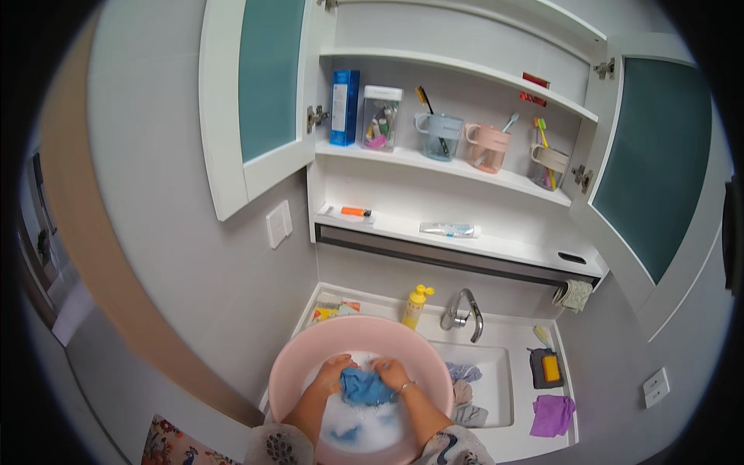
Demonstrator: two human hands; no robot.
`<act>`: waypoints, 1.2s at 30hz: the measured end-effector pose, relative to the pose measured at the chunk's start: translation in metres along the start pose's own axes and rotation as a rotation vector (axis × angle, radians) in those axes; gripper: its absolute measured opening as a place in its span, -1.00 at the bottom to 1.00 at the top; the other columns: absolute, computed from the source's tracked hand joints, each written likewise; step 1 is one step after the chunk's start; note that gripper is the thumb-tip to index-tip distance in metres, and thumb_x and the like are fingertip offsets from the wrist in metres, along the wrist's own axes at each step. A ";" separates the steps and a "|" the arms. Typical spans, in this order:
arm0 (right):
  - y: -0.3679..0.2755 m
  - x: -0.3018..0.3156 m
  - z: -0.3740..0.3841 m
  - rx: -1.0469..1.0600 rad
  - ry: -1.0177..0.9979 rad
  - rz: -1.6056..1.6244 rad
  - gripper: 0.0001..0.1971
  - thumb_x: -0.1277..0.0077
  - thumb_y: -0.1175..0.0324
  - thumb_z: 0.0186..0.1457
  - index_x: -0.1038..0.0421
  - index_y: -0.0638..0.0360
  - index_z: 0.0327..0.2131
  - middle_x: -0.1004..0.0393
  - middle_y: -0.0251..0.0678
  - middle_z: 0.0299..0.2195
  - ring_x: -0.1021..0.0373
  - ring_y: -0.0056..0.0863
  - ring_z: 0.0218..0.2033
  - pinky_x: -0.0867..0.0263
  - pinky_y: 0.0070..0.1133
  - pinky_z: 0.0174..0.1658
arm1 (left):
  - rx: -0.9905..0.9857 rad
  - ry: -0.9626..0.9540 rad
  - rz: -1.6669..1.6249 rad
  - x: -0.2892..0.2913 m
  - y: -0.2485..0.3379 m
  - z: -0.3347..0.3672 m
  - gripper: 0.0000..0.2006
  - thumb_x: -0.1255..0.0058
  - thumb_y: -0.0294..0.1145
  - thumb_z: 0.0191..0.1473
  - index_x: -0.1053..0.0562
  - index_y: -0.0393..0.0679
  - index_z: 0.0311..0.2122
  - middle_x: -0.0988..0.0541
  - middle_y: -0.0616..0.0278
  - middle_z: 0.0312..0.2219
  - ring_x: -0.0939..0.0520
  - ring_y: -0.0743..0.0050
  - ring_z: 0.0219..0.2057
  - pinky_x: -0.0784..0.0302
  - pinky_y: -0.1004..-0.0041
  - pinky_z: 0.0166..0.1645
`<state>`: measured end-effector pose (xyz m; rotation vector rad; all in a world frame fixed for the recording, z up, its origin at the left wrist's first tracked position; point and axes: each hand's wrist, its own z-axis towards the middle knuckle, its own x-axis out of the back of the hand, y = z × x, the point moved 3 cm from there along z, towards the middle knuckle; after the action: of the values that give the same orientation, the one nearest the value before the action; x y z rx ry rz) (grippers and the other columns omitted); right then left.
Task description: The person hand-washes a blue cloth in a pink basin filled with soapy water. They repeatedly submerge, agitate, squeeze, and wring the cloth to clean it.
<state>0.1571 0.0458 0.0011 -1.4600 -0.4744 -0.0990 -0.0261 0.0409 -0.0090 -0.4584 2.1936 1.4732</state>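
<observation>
A large pink basin (310, 341) of sudsy water stands on the counter, left of the sink. Inside it both my hands hold a wet blue cloth (366, 387) just above the foam. My left hand (335, 373) is closed on the cloth's left edge, and my right hand (394, 373) grips its right side. Its lower part hangs into the suds. Another blue patch of fabric (346, 434) shows through the foam nearer to me; whether it belongs to the same cloth I cannot tell.
Several wet garments (465, 391) lie in the white sink (500, 380) under the faucet (465, 316). A yellow bottle (416, 308) stands behind the basin. At right are a purple cloth (552, 415) and yellow soap (551, 368). Open cabinet doors (655, 167) hang above.
</observation>
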 end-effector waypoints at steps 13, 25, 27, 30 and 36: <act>-0.032 0.013 -0.009 -0.198 -0.067 -0.183 -0.76 -0.08 0.20 -0.07 -0.49 0.16 -0.40 -0.48 -0.28 -0.50 -0.37 -0.56 -0.40 -0.27 -0.63 -0.26 | -0.161 0.153 0.140 0.000 0.010 -0.001 -0.75 0.21 -0.28 0.11 -0.40 -0.28 -0.34 -0.51 0.05 -0.43 -0.52 0.34 -0.44 -0.46 0.44 -0.34; -0.055 -0.019 -0.003 -0.154 0.153 -0.488 -0.60 0.29 0.02 0.08 -0.48 0.03 -0.50 -0.46 -0.09 -0.49 -0.41 -0.18 -0.44 -0.32 -0.38 -0.35 | 0.025 0.387 0.012 -0.045 -0.038 -0.023 -0.58 0.30 0.02 0.12 -0.37 -0.16 -0.45 -0.41 0.15 -0.42 -0.39 0.42 -0.42 -0.36 0.25 -0.40; -0.071 -0.011 -0.011 -0.145 0.183 -0.476 -0.65 0.24 0.07 0.07 -0.46 0.04 -0.53 -0.46 -0.12 -0.53 -0.40 -0.17 -0.51 -0.31 -0.34 -0.41 | -0.028 0.362 0.274 -0.054 -0.020 -0.029 -0.58 0.28 0.05 0.11 -0.37 -0.16 -0.38 -0.41 0.16 -0.42 -0.39 0.39 -0.43 -0.36 0.21 -0.38; -0.062 -0.045 -0.028 0.303 0.279 -0.514 -0.74 0.12 0.15 0.03 -0.43 0.05 -0.56 -0.44 -0.15 -0.60 -0.38 -0.14 -0.58 -0.30 -0.32 -0.46 | 0.045 0.093 -0.257 -0.009 -0.047 0.015 -0.58 0.26 0.05 0.10 -0.36 -0.15 -0.44 -0.42 0.20 -0.47 -0.39 0.39 -0.48 -0.37 0.23 -0.41; -0.055 -0.021 -0.010 0.138 0.242 -0.546 -0.72 0.18 0.16 0.07 -0.42 0.08 -0.55 -0.44 -0.09 -0.59 -0.38 -0.17 -0.56 -0.28 -0.32 -0.46 | 0.256 0.137 -0.277 -0.049 -0.025 -0.015 -0.68 0.11 -0.05 0.06 -0.35 -0.12 -0.45 -0.44 0.26 -0.57 -0.49 0.42 -0.53 -0.48 0.43 -0.37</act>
<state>0.1216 0.0243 0.0440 -1.1345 -0.6559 -0.6568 0.0250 0.0189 0.0031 -0.7571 2.2741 1.0286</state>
